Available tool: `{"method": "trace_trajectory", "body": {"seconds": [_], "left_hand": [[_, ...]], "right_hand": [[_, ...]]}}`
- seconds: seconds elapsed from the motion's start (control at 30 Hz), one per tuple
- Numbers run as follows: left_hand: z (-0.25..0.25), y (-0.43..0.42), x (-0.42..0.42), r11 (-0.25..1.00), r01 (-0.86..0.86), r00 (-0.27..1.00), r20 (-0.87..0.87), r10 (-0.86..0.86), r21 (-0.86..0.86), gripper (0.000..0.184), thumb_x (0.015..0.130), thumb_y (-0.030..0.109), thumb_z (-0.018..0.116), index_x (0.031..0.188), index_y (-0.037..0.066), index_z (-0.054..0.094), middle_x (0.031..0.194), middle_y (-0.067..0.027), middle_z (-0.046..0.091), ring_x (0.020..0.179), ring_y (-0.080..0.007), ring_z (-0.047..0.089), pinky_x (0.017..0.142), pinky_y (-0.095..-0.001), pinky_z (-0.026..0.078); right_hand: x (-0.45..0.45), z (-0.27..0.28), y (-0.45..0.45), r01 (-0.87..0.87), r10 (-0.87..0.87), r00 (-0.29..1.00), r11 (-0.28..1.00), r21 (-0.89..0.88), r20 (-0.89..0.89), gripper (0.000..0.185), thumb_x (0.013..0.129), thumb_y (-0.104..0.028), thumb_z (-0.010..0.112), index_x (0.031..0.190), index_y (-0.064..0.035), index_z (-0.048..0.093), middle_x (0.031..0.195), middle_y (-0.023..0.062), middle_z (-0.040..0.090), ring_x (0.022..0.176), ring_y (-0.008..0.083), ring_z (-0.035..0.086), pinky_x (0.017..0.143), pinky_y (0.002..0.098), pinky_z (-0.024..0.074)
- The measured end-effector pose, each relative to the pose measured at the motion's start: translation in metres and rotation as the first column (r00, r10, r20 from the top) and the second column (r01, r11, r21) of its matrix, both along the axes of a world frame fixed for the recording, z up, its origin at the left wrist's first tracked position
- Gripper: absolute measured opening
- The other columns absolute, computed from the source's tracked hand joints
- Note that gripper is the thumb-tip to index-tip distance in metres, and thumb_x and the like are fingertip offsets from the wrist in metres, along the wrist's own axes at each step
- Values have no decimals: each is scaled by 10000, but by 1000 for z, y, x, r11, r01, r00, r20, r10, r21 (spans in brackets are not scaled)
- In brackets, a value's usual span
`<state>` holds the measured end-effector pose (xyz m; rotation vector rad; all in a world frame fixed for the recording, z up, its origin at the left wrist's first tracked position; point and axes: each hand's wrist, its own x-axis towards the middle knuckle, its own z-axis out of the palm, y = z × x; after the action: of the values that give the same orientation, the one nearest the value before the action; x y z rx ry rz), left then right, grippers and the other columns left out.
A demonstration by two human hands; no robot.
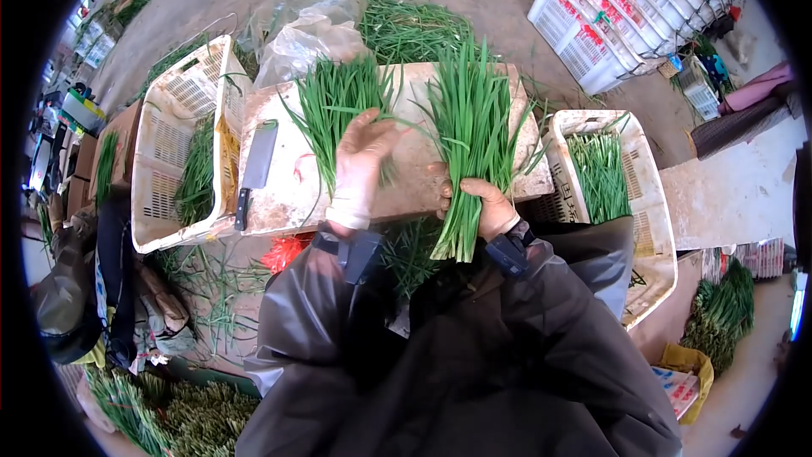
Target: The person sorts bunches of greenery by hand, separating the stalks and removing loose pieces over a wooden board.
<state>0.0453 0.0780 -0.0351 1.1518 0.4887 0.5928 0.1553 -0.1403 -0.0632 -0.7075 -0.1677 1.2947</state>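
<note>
My right hand (489,205) is wrapped round the lower part of a thick bunch of garlic chives (475,131). The leaves point away from me and the pale cut ends hang over the board's near edge. My left hand (364,152) has its fingers stretched out beside a second, looser pile of garlic chives (326,110) on the worn board (296,203). Whether the left fingertips touch those leaves cannot be made out. A cleaver (258,156) with a black handle lies at the board's left end, its handle towards me.
White plastic crates, one on the left (156,173) and one on the right (655,203), flank the board and hold chives. Beyond it lie a clear plastic bag (309,21) and a heap of chives (414,25). Stacked crates (626,13) stand at the back right.
</note>
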Motion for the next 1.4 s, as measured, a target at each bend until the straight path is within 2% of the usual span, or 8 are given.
{"method": "trace_trajectory", "body": {"seconds": [0.33, 0.47, 0.6, 0.83, 0.93, 1.03, 1.27, 1.4], "left_hand": [[-10, 67, -52, 888, -460, 880, -127, 458, 11, 385, 914, 132, 736, 1281, 51, 657, 1165, -64, 732, 987, -155, 682, 867, -305, 516], [-19, 83, -68, 793, 65, 812, -495, 311, 605, 278, 909, 178, 745, 1156, 53, 711, 984, -81, 749, 857, -168, 694, 793, -318, 549], [-47, 80, -68, 547, 249, 688, -544, 481, 799, 485, 838, 334, 824, 1204, 49, 683, 988, -157, 752, 899, -322, 730, 855, -414, 577], [-66, 78, -59, 556, 380, 625, -648, 435, 739, 646, 777, 488, 843, 1169, 19, 634, 1193, -256, 587, 1123, -422, 607, 908, -500, 556], [-74, 73, -56, 451, 392, 613, -593, 522, 802, 668, 756, 450, 885, 1138, -37, 633, 1150, -260, 599, 1105, -430, 597, 959, -506, 509], [-75, 73, -53, 553, 327, 639, -610, 468, 767, 532, 778, 402, 864, 1030, -15, 648, 1126, -267, 573, 1099, -444, 563, 960, -521, 483], [-68, 79, -51, 650, 281, 609, -655, 448, 706, 322, 866, 318, 770, 934, 12, 697, 1009, -254, 642, 962, -442, 650, 852, -522, 532], [-81, 84, -54, 590, 279, 615, -612, 496, 758, 318, 971, 364, 622, 1000, 60, 708, 948, -235, 724, 839, -429, 721, 782, -531, 587]], "right_hand": [[8, 12, 24, 168, -167, 983, 986, -14, 72, 580, 902, -241, 724, 1407, 15, 599, 961, 36, 689, 831, 188, 668, 778, 354, 585], [21, 22, 43, 198, -198, 979, 980, -1, 51, 547, 895, -225, 741, 1362, 37, 623, 914, 45, 692, 808, 204, 686, 764, 349, 588], [36, 44, 67, 159, -157, 979, 987, -4, 129, 511, 902, -198, 741, 1333, 51, 627, 951, 78, 706, 848, 211, 688, 825, 349, 585], [65, 77, 118, 147, -158, 968, 987, 70, 197, 496, 904, -198, 742, 1318, 53, 631, 977, 95, 711, 870, 226, 697, 830, 364, 595], [72, 88, 138, 146, -161, 958, 986, 79, 239, 434, 911, -164, 724, 1286, 47, 668, 1001, 105, 722, 875, 235, 698, 857, 370, 589], [68, 95, 154, 137, -143, 949, 990, 43, 281, 530, 906, -217, 737, 1357, 38, 623, 991, 64, 699, 879, 213, 682, 813, 358, 579], [65, 63, 176, 97, -54, 974, 977, -189, 222, 316, 925, -147, 710, 1192, 23, 728, 1006, 95, 762, 856, 203, 722, 835, 358, 608], [64, 51, 184, 80, -18, 975, 958, -274, 221, 292, 941, -175, 703, 1171, -1, 748, 991, 73, 766, 854, 198, 726, 818, 337, 604]]}}
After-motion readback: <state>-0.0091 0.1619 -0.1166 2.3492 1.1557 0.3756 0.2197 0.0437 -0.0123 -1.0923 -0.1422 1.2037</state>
